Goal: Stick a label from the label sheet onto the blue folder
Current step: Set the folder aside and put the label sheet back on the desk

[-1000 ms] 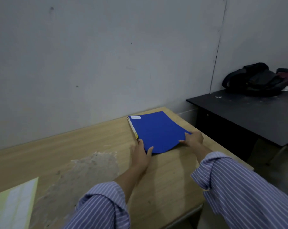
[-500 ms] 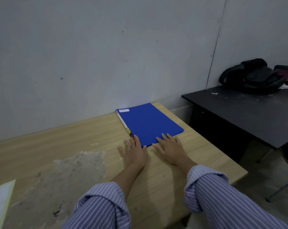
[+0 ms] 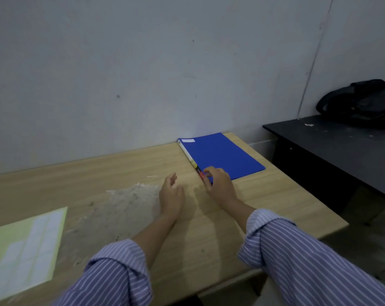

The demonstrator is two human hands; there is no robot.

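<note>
The blue folder [image 3: 222,155] lies flat at the far right corner of the wooden table, its spine toward the left. A small white label [image 3: 188,140] sits on its far left corner. My right hand [image 3: 219,185] rests at the folder's near left corner, fingers curled over the spine end. My left hand [image 3: 171,195] hovers over the table left of the folder, fingers apart, holding nothing. The label sheet [image 3: 25,250], yellow-green backing with white labels, lies at the near left of the table, far from both hands.
The wooden table [image 3: 121,166] has a worn, peeled patch [image 3: 118,208] in the middle. A white wall runs behind it. To the right stands a lower black desk [image 3: 341,146] with a dark bag [image 3: 361,102] on it.
Both hands have come off the folder's near edge. The left hand has drawn back to the left; the right hand has shifted to the spine corner. The view has turned left, showing more of the label sheet.
</note>
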